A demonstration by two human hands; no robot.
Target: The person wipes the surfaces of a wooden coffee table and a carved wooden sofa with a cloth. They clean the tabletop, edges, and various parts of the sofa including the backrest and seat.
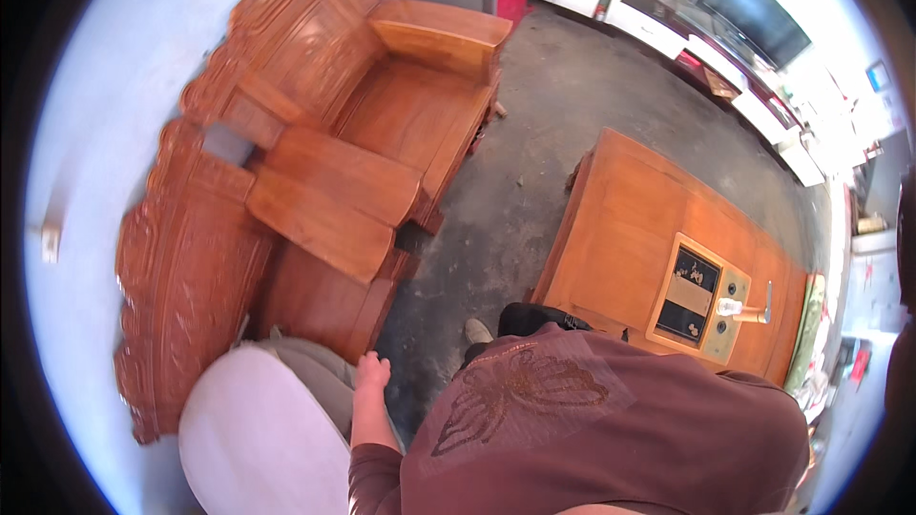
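Note:
My left hand [373, 372] hangs beside my body, below the front edge of the nearer carved wooden sofa [315, 307]. Its fingers look curled, and I see no object in them, but the palm is hidden. Grey-olive fabric [315, 365] lies just left of the hand. Beside that fabric a pale, smooth rounded surface [265, 436] fills the lower left; what it belongs to cannot be told. My right hand is out of view. A maroon top [630, 429] with a butterfly print covers my torso.
A second carved sofa [408, 114] stands beyond, the two armrests side by side. To the right is a low wooden table [630, 207] with an inset tea tray [694, 293]. A television [755, 11] stands on a white cabinet [651, 28]. The floor [494, 229] is dark.

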